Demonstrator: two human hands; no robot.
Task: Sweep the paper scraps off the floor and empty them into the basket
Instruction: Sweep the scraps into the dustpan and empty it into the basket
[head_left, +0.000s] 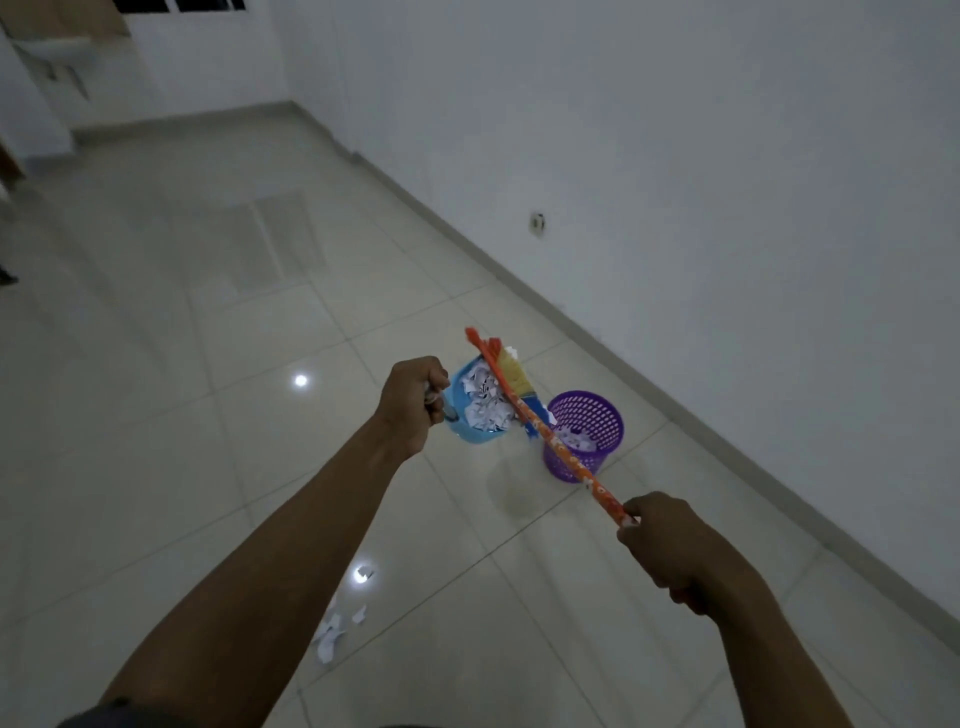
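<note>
My left hand (413, 397) grips the handle of a blue dustpan (470, 434), held up off the floor and loaded with white paper scraps (485, 402). My right hand (670, 545) is closed on the end of an orange patterned broom stick (550, 441), which slants up-left; its yellow bristle head (511, 371) rests over the dustpan. A purple mesh basket (584, 434) stands on the floor just right of the dustpan, with a few scraps inside. More paper scraps (335, 626) lie on the tiles near my left forearm.
Pale glossy floor tiles (208, 415) stretch to the left and back. A white wall (727, 208) with a baseboard runs diagonally on the right, with a socket (537, 223) low on it. A sink fixture (57, 54) hangs at the far left corner.
</note>
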